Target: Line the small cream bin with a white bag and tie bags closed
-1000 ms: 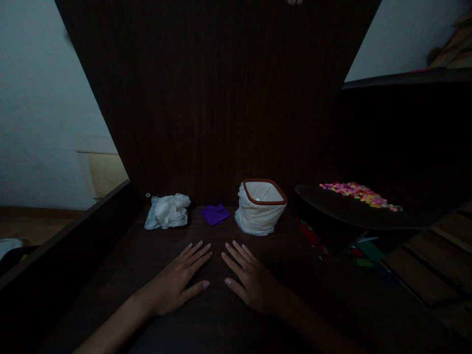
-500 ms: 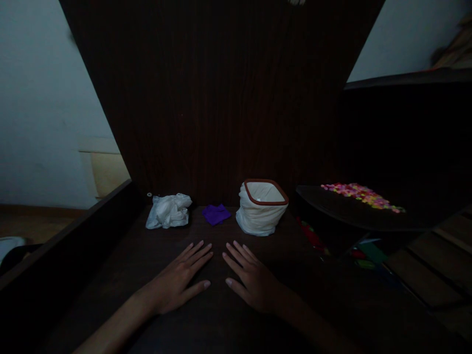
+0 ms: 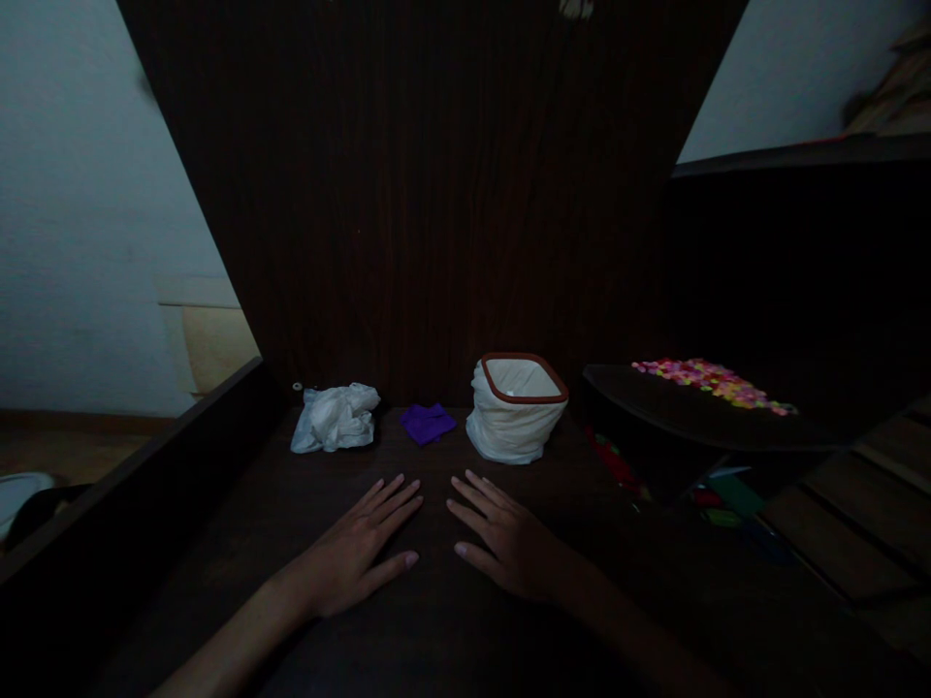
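Observation:
My left hand [image 3: 358, 551] lies palm down on the dark wooden surface [image 3: 429, 630], fingers spread and holding nothing. Opposite it, my right hand [image 3: 510, 539] is also palm down with its fingers apart, nothing in it. Beyond the fingertips, a folded purple cloth [image 3: 428, 424] lies near the back panel. A crumpled white plastic bag [image 3: 337, 418] sits to the cloth's left. On its right stands a small bin [image 3: 515, 427] with a white liner and a reddish-brown square rim, nearest to my right hand.
A tall dark panel [image 3: 436, 194] rises behind. Along the left runs a raised wooden edge [image 3: 138, 465]. To the right, a dark curved shelf [image 3: 655, 412] bears many small colourful pieces [image 3: 717, 380], with red and green items [image 3: 734, 492] below.
My right hand has shifted slightly right and away from me. My left hand has stayed nearly in place.

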Available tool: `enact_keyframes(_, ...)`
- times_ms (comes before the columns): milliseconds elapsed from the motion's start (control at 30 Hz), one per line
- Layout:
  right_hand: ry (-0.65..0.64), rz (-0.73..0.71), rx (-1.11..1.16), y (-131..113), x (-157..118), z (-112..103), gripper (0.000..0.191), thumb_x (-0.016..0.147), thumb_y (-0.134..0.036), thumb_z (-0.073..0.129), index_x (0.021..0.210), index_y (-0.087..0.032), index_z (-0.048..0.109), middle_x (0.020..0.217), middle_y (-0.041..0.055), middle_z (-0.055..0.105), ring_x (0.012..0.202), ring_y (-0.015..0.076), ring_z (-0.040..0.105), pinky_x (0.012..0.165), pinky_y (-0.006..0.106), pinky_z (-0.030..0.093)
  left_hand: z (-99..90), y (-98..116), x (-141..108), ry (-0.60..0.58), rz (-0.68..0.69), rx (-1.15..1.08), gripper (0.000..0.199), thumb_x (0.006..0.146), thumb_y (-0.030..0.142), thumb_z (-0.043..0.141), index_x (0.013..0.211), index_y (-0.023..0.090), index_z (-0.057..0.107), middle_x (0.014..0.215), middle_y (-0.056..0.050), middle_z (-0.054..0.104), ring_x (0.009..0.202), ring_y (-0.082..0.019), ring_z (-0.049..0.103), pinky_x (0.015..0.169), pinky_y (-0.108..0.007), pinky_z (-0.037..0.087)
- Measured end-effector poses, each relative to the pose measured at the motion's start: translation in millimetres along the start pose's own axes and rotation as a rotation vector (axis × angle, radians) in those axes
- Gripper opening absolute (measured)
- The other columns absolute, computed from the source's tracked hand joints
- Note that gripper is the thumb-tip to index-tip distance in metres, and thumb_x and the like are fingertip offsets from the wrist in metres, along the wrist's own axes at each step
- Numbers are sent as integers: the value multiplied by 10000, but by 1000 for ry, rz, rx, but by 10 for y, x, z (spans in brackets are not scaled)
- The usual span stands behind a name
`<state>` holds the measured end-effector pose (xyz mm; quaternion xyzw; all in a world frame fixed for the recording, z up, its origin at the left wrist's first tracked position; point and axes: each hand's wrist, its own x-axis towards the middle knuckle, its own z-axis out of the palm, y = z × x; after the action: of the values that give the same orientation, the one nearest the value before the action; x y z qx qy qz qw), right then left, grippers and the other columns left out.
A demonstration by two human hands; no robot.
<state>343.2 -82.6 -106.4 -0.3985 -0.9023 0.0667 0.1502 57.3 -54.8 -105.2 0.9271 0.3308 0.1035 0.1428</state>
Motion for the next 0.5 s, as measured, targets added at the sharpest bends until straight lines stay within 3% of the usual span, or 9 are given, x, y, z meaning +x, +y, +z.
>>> enact_keyframes(133, 188, -104, -61, 24, 40, -211, 342, 991, -277, 551, 1260, -130, 703, 1413, 164, 628, 1381, 315, 533, 1124, 509, 481, -4, -1, 3, 3, 6, 4, 651, 1022, 518, 495, 1600, 296, 293, 1663, -76, 270, 1543, -333, 238, 1243, -581, 279)
enact_keyframes(300, 488, -143, -157, 29, 163, -757, 268, 977, -201, 532, 1127, -174, 753, 1199, 129, 742, 1197, 273, 645, 1008, 480, 549, -26, 22, -5, -30, -24, 4, 655, 1024, 537, 475, 1598, 274, 303, 1662, -86, 281, 1544, -336, 239, 1244, -591, 270)
enact_keyframes(400, 567, -35, -236, 124, 216, -1059, 276, 975, -225, 536, 1167, -170, 727, 1236, 137, 716, 1174, 284, 632, 1015, 511, 530, -21, 14, -8, -17, -13, -6, 647, 1028, 528, 471, 1599, 280, 297, 1664, -81, 273, 1542, -336, 243, 1240, -599, 273)
enact_keyframes(500, 534, 106, -326, 321, 246, -1198, 337, 968, -279, 566, 1253, -136, 676, 1286, 164, 684, 1184, 316, 611, 1013, 535, 520, -9, -4, -8, -9, 3, -6, 644, 1029, 524, 473, 1600, 288, 292, 1666, -76, 268, 1542, -331, 245, 1243, -597, 268)
